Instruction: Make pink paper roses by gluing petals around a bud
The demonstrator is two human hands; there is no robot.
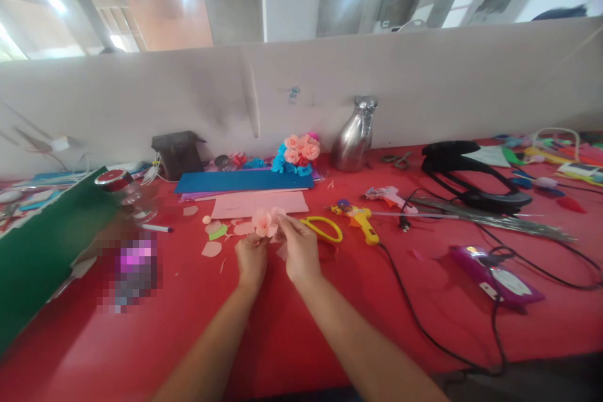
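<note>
Both my hands are together over the red table (282, 326). My left hand (251, 260) is closed around the base of a small pink paper flower (264, 222). My right hand (299, 248) pinches the flower's petals from the right side with its fingertips. Loose pink petal cutouts (211, 249) lie on the table just left of my hands. A pink sheet (259, 203) and a blue sheet (245, 181) lie behind the flower.
Yellow-handled scissors (325, 228) and a yellow glue gun (362, 221) with a black cord lie right of my hands. A bunch of finished paper flowers (298, 154), a metal jug (354, 136), a purple device (497, 276) and a green board (42, 251) surround the area.
</note>
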